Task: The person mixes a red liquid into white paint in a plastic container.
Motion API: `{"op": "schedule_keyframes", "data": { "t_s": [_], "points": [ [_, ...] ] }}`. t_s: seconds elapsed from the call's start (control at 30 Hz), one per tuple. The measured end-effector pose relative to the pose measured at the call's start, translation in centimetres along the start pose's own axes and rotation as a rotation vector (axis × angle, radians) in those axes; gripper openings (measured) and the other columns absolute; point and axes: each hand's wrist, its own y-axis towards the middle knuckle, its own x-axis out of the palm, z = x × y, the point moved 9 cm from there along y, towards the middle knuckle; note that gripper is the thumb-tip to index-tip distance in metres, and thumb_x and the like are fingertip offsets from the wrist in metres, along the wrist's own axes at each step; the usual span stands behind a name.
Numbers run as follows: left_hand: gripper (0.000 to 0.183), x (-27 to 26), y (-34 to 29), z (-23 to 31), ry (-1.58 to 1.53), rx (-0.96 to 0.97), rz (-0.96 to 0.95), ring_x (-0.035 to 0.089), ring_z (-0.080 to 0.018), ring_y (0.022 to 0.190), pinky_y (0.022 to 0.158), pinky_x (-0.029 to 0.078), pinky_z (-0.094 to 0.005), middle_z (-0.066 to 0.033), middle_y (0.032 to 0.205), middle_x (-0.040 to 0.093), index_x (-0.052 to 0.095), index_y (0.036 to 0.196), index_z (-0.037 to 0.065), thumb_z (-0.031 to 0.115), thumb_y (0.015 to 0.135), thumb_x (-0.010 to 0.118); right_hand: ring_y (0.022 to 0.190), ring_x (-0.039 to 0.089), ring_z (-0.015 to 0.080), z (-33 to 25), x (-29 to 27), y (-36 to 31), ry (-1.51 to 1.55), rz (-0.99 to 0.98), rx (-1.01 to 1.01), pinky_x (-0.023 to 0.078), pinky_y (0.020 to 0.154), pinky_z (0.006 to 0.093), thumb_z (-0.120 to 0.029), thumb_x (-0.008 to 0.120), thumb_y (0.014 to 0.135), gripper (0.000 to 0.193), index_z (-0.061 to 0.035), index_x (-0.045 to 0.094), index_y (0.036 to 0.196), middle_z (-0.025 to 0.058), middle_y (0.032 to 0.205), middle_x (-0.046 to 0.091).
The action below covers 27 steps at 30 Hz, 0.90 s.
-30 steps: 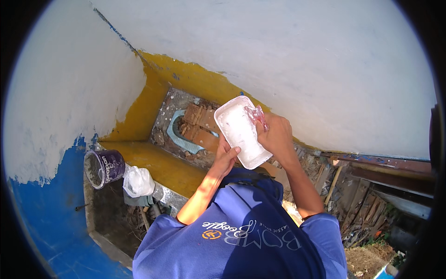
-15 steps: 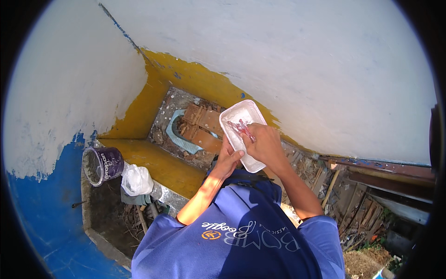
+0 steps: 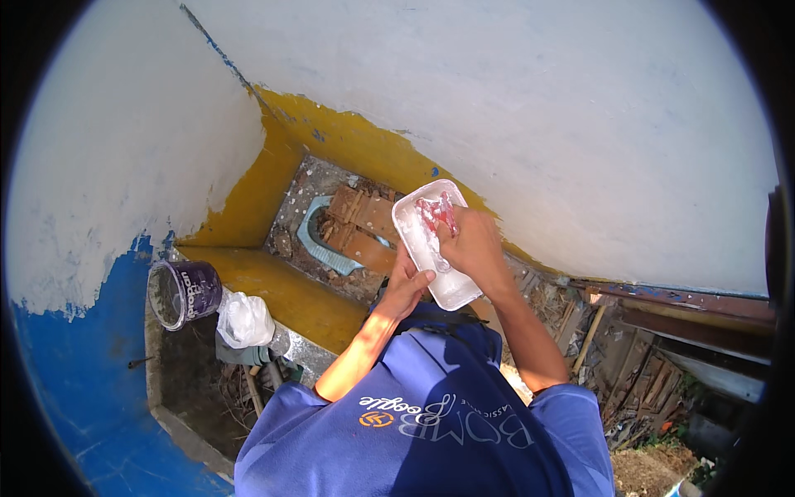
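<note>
My left hand [image 3: 403,287] grips the near left side of a white rectangular tray [image 3: 458,296], its thumb over the rim. White paste or paint [image 3: 418,238] coats the inside of the tray. In the tray's far half is a red hand tool [image 3: 437,209] smeared with white. My right hand [image 3: 475,248] is closed on this tool from the right, its fingers bent over the tray. The hand hides the tool's grip, and its exact kind cannot be made out.
White-coated walls [image 3: 530,124] meet in a corner, with yellow [image 3: 348,132] and blue paint [image 3: 74,373] below. On the left ledge sit a dark purple bucket [image 3: 199,290] and a white plastic bag [image 3: 245,320]. Boards [image 3: 364,248] and a light blue curved piece [image 3: 327,255] lie beyond the tray.
My right hand has turned the red tool within the tray, so its smeared part now points toward the far end. My left hand and the tray have hardly moved.
</note>
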Motion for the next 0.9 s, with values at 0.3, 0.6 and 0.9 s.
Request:
{"op": "schedule_keyframes", "data": {
  "t_s": [0.3,0.6,0.9],
  "points": [
    [0.098,-0.1,0.0,-0.2,-0.042,-0.01,0.002,0.04,-0.0227,0.137,0.111,0.039,-0.0392,-0.0101,0.15,0.034,0.009,0.154,0.015,0.012,0.081,0.074,0.068,0.061,0.0465,-0.6,-0.2,-0.1,-0.056,0.009,-0.012,0.047,0.065,0.0518,-0.015,0.064,0.08,0.022,0.0056,0.063,0.075,0.0275,0.066,0.06],
    [0.097,-0.3,0.0,-0.1,-0.04,0.014,0.01,0.042,-0.0226,0.135,0.11,0.041,-0.0393,-0.0102,0.148,0.037,0.011,0.153,0.014,0.012,0.081,0.075,0.068,0.061,0.046,-0.8,-0.2,0.1,-0.006,-0.054,-0.021,0.048,0.065,0.0513,-0.015,0.064,0.08,0.019,0.0037,0.065,0.078,0.0266,0.068,0.061],
    [0.094,-0.1,-0.2,-0.3,-0.061,0.005,0.021,0.043,-0.0234,0.135,0.109,0.042,-0.0409,-0.011,0.149,0.036,0.011,0.153,0.014,0.01,0.083,0.074,0.067,0.061,0.0463,-1.3,0.3,-0.2,-0.067,-0.038,-0.08,0.047,0.065,0.0522,-0.015,0.064,0.08,0.02,0.0046,0.064,0.075,0.0267,0.066,0.06]
  ]
}}
